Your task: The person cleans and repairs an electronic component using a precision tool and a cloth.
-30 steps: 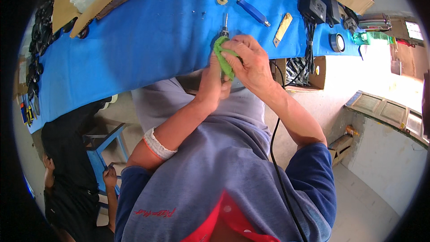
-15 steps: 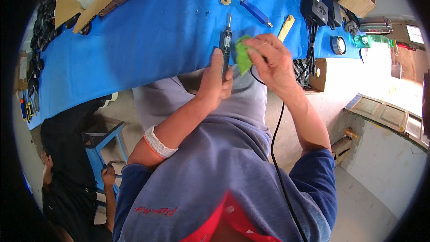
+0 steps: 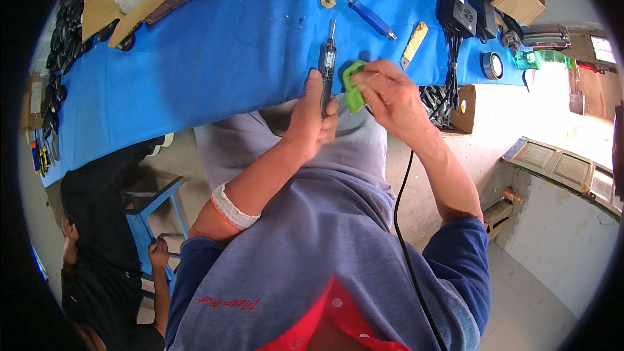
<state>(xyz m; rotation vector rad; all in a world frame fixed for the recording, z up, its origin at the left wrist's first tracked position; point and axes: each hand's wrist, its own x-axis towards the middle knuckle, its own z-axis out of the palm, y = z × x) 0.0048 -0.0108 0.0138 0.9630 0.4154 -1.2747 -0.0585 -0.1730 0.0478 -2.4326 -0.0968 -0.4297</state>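
A slim dark device with a metal tip [image 3: 328,58] is held in the left hand [image 3: 311,116], its body clasped between thumb and fingers, and is kept over the near edge of the blue-covered tabletop [image 3: 214,58] with the tip pointed away from the person. A bunched green cloth [image 3: 353,91] is pinched in the right hand [image 3: 393,101], just to the right of the device and not touching it. The two hands are thus apart, each closed on its own thing. A second ago the cloth was wrapped against the device and the hands were together; since then the cloth has been drawn off to the right, while the device has been kept in nearly the same place. Its upper face is now left uncovered, so the rubbing is judged to be interrupted and the surface open to being checked; whether it is clean cannot be told at this size. Farther up the tabletop, a blue-handled screwdriver [image 3: 370,18], a small tan disc [image 3: 327,1] and a yellowish flat strip [image 3: 414,45] are left lying, well clear of the cloth, seemingly unused at this point.
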